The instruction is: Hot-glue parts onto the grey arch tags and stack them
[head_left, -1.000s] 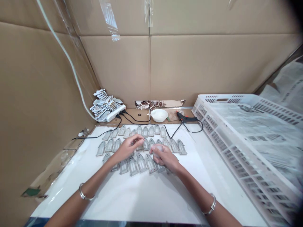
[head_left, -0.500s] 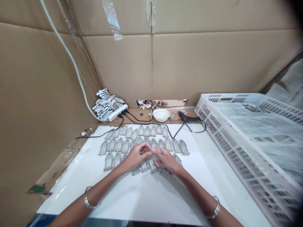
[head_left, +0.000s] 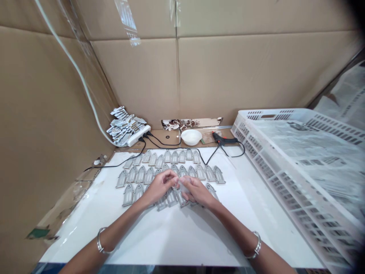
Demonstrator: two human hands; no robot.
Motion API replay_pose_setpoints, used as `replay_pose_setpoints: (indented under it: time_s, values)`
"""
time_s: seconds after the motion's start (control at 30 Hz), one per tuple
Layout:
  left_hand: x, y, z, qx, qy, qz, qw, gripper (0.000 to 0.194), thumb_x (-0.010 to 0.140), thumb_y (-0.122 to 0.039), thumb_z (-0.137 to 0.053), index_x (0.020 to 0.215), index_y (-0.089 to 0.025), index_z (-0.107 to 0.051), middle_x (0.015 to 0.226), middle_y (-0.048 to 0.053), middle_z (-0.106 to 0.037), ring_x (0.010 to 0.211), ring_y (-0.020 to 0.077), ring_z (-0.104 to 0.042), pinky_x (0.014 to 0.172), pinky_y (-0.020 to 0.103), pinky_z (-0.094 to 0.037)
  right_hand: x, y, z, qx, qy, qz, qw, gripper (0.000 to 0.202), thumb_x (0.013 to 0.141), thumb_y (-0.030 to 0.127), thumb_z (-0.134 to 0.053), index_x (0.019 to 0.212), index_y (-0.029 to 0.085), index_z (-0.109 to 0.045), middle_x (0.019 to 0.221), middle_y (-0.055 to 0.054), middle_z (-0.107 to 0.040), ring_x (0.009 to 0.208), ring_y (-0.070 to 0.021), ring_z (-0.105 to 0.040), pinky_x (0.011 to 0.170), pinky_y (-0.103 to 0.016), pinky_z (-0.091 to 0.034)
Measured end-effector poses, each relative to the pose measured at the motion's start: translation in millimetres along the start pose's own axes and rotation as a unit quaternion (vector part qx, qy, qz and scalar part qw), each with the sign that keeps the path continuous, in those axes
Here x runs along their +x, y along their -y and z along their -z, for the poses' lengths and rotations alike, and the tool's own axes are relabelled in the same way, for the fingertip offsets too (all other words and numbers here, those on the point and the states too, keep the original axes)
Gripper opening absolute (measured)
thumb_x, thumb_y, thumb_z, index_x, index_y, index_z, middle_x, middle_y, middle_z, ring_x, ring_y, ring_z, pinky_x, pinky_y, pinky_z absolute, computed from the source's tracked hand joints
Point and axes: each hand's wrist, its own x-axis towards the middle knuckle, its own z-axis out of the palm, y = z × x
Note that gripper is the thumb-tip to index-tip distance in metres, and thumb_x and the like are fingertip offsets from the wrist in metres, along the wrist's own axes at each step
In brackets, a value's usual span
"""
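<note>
My left hand [head_left: 162, 185] is closed in a pinch, its thumb and fingertips meeting the fingers of the other hand. My right hand [head_left: 196, 190] is closed on a whitish, see-through piece [head_left: 184, 185] that looks like thin plastic. Whatever lies between the left fingertips is too small to make out. Both hands are above rows of flat grey lantern-shaped pieces [head_left: 140, 174], each with a pointed top and a light middle panel. Some of these pieces are hidden under the hands and wrists.
At the back left, a pile of white-and-grey pieces [head_left: 125, 125] lies by a power strip [head_left: 138, 136]. A white bowl [head_left: 191, 137] and a black glue gun [head_left: 225, 140] with its cord are behind the rows. A white plastic crate [head_left: 273, 179] with newspaper stands right. Cardboard walls [head_left: 137, 76] surround the table.
The view has shifted slightly, so the surroundings appear a little further left. My hands stay together over the grey pieces; the left fingers have drawn closer into a pinch.
</note>
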Motion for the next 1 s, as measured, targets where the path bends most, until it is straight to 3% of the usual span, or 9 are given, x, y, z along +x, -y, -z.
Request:
replay_pose_setpoints:
  time_s: [0.4,0.5,0.6,0.77,0.87,1.0]
  values:
    - [1,1,-0.6,-0.021,-0.049,0.013,0.999,0.037,0.087,-0.052,-0.068,0.089,-0.017,-0.059,0.078,0.004,-0.068,0.077,0.0180,-0.065,0.075,0.030,-0.050,1,-3,3,0.011,-0.035,0.006,0.999,0.048,0.086,0.068,-0.055,0.086,0.020,-0.053,0.048,0.008,-0.045,0.037,-0.0053,-0.028,0.039,-0.020,-0.017]
    - [-1,-2,0.3,0.036,-0.031,-0.014,0.999,0.031,0.089,-0.046,-0.067,0.099,-0.017,-0.064,0.087,0.005,-0.068,0.083,0.0184,-0.064,0.079,0.030,-0.049,0,-2,4,-0.015,-0.023,0.022,0.999,0.048,0.087,0.068,-0.053,0.083,0.020,-0.054,0.045,0.008,-0.045,0.036,-0.0059,-0.029,0.038,-0.020,-0.018]
    - [-3,-7,2.6,0.103,0.002,-0.047,0.994,0.025,0.090,-0.041,-0.066,0.094,-0.017,-0.068,0.086,0.005,-0.067,0.083,0.0185,-0.062,0.078,0.030,-0.046,0,-4,3,-0.040,-0.015,0.034,0.999,0.048,0.087,0.067,-0.054,0.080,0.019,-0.054,0.044,0.008,-0.044,0.037,-0.0066,-0.032,0.039,-0.021,-0.020]
    - [-1,-6,6.8,0.055,0.005,-0.023,0.998,0.026,0.085,-0.042,-0.072,0.084,-0.016,-0.067,0.081,0.006,-0.071,0.079,0.0191,-0.065,0.075,0.030,-0.048,2,-9,2,-0.075,-0.030,0.039,0.996,0.044,0.089,0.062,-0.054,0.084,0.018,-0.059,0.043,0.008,-0.045,0.037,-0.0073,-0.034,0.041,-0.021,-0.028]
    - [1,0,8.2,0.025,-0.006,-0.002,1.000,0.029,0.082,-0.043,-0.074,0.089,-0.016,-0.066,0.080,0.005,-0.072,0.074,0.0189,-0.066,0.074,0.031,-0.049,3,-11,4,-0.090,-0.044,0.044,0.994,0.043,0.090,0.060,-0.052,0.084,0.018,-0.059,0.044,0.007,-0.048,0.037,-0.0075,-0.034,0.041,-0.021,-0.027]
    - [-1,3,9.1,0.080,0.006,-0.012,0.997,0.024,0.089,-0.040,-0.067,0.099,-0.018,-0.063,0.080,0.004,-0.072,0.079,0.0198,-0.068,0.079,0.031,-0.049,4,-14,7,-0.121,-0.047,0.060,0.990,0.042,0.093,0.057,-0.049,0.083,0.018,-0.060,0.045,0.007,-0.049,0.039,-0.0083,-0.036,0.043,-0.021,-0.030]
